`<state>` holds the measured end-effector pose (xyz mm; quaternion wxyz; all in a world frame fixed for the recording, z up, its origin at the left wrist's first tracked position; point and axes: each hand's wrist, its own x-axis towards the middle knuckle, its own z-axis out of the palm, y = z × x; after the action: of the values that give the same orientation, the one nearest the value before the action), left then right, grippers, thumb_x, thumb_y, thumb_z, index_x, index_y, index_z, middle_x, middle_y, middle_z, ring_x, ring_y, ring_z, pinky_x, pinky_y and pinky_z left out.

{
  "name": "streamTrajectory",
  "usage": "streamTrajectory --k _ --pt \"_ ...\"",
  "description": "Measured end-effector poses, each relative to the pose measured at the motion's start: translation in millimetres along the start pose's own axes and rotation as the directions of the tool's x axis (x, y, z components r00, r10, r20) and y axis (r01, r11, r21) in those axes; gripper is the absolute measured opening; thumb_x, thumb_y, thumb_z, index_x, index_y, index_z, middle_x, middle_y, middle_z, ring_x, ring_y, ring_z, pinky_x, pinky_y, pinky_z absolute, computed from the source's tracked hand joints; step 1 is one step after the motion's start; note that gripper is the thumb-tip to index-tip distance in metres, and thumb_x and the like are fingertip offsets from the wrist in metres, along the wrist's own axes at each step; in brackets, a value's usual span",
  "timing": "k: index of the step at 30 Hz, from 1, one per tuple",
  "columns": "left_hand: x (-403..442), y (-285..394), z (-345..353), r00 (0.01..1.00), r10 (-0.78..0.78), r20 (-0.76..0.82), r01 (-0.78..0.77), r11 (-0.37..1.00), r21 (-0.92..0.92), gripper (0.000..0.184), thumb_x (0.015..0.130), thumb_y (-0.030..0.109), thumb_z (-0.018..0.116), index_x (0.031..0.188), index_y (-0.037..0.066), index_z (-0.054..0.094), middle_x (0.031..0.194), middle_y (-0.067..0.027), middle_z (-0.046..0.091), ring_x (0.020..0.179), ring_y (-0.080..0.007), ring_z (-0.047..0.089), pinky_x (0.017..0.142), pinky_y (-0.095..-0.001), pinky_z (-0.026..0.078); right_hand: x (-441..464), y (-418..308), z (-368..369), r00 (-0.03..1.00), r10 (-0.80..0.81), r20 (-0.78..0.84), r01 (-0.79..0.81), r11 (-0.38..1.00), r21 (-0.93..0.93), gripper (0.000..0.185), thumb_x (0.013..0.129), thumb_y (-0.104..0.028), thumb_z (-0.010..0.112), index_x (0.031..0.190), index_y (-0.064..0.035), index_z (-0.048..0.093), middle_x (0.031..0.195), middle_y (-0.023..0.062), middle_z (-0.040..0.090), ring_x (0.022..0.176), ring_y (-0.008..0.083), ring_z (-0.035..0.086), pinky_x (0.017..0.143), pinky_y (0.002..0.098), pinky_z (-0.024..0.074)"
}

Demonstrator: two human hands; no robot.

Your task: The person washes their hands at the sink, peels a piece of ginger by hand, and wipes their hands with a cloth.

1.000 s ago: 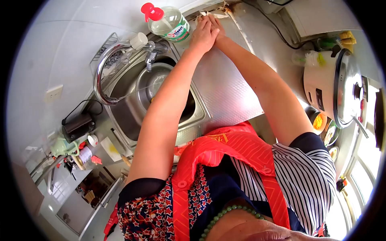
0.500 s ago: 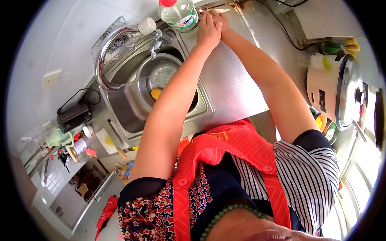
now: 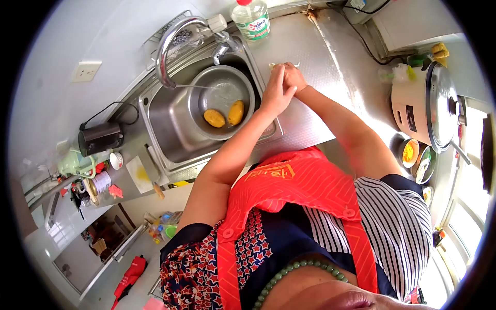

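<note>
My left hand and my right hand are close together on the steel countertop, just right of the sink. Their fingers are closed and bent down onto a pale cloth, of which only thin edges show beyond the knuckles. The fingertips are hidden. Left of my hands, a steel basin stands in the sink. Inside it lie two yellow, potato-like pieces, one potato beside another potato. A thin stream runs from the curved faucet into the basin.
An OMO detergent bottle stands behind the sink. At the right are a rice cooker and a bowl of orange food. A knife lies by a white board at the left, near a dark kettle-like appliance.
Both hands have drawn back toward my body with the cloth, away from the detergent bottle. The view has shifted, and both potatoes in the basin now show.
</note>
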<state>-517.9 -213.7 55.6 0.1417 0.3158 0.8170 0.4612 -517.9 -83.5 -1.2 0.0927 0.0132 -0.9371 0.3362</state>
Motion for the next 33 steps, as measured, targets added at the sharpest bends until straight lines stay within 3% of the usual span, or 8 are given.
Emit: streamTrajectory --k 3,6,8,13,20,26,30,33 --pt "3 -6 -38 0.951 -0.282 0.130 0.310 0.884 -0.350 0.069 0.084 0.017 0.062 0.138 0.000 0.024 0.138 -0.0195 0.036 0.125 -0.0270 0.040 0.101 -0.0328 0.034 15 -18 -2 0.974 0.024 0.224 0.000 0.995 -0.104 0.020 0.077 -0.016 0.056 0.096 -0.0102 0.061 0.092 0.0128 0.065 0.089 0.0352 0.059 0.073 0.0432 0.0499" --pt "0 -14 -53 0.809 -0.472 -0.350 0.086 0.685 -0.724 0.071 0.081 0.009 0.060 0.139 0.000 0.020 0.136 -0.0168 0.034 0.122 -0.0248 0.043 0.097 -0.0332 0.039 38 -67 -10 0.963 0.136 0.232 -0.122 0.990 -0.072 0.025 0.083 -0.017 0.052 0.107 -0.0132 0.057 0.097 0.0154 0.064 0.093 0.0359 0.060 0.075 0.0448 0.0497" --pt "4 -14 -70 0.696 -0.540 -0.473 0.152 0.755 -0.638 0.077 0.080 0.007 0.059 0.141 -0.001 0.013 0.143 -0.0185 0.023 0.129 -0.0263 0.033 0.103 -0.0345 0.032 52 -89 -5 0.954 0.164 0.251 -0.148 0.985 -0.083 0.029 0.085 -0.018 0.052 0.113 -0.0144 0.053 0.098 0.0167 0.064 0.094 0.0355 0.060 0.077 0.0445 0.0492" --pt "20 -23 -88 0.749 -0.548 -0.372 0.225 0.739 -0.635 0.077 0.078 0.008 0.053 0.142 -0.002 0.012 0.150 -0.0192 0.009 0.140 -0.0266 0.006 0.112 -0.0347 0.009 73 -101 13 0.965 0.111 0.237 -0.094 0.992 -0.079 0.034 0.084 -0.020 0.053 0.117 -0.0126 0.054 0.102 0.0160 0.063 0.097 0.0331 0.060 0.080 0.0426 0.0485" --pt "21 -9 -94 0.821 -0.507 -0.261 0.129 0.610 -0.782 0.080 0.074 0.002 0.052 0.144 0.001 0.013 0.149 -0.0156 0.014 0.137 -0.0207 0.015 0.109 -0.0309 0.016 69 -95 17 0.957 0.207 0.202 -0.202 0.978 -0.044 0.021 0.085 -0.019 0.052 0.102 -0.0122 0.061 0.096 0.0138 0.064 0.093 0.0327 0.060 0.077 0.0425 0.0491" --pt "-7 -14 -83 0.822 -0.497 -0.277 0.150 0.659 -0.737 0.082 0.075 0.002 0.054 0.145 0.005 0.011 0.148 -0.0145 0.017 0.135 -0.0214 0.017 0.109 -0.0323 0.016 77 -64 27 0.975 0.049 -0.218 -0.021 0.991 0.129 0.015 0.081 -0.015 0.058 0.092 -0.0103 0.066 0.091 0.0106 0.065 0.085 0.0336 0.060 0.076 0.0419 0.0493" --pt "-20 -11 -57 0.780 -0.590 -0.207 0.208 0.558 -0.803 0.076 0.075 0.005 0.057 0.141 0.003 0.019 0.145 -0.0170 0.021 0.133 -0.0243 0.021 0.107 -0.0342 0.019 96 -47 38 0.957 -0.178 -0.228 0.189 0.982 0.024 0.028 0.079 -0.011 0.061 0.106 -0.0046 0.060 0.106 0.0123 0.062 0.096 0.0337 0.058 0.084 0.0395 0.0461" --pt "-19 -25 -49 0.764 -0.617 -0.188 0.268 0.569 -0.777 0.072 0.076 0.003 0.056 0.140 0.005 0.024 0.142 -0.0184 0.025 0.131 -0.0248 0.025 0.105 -0.0339 0.023 108 -49 45 0.993 -0.105 0.052 0.114 0.967 -0.227 0.033 0.085 -0.018 0.054 0.115 -0.0062 0.055 0.124 0.0071 0.053 0.118 0.0275 0.046 0.095 0.0395 0.0389"
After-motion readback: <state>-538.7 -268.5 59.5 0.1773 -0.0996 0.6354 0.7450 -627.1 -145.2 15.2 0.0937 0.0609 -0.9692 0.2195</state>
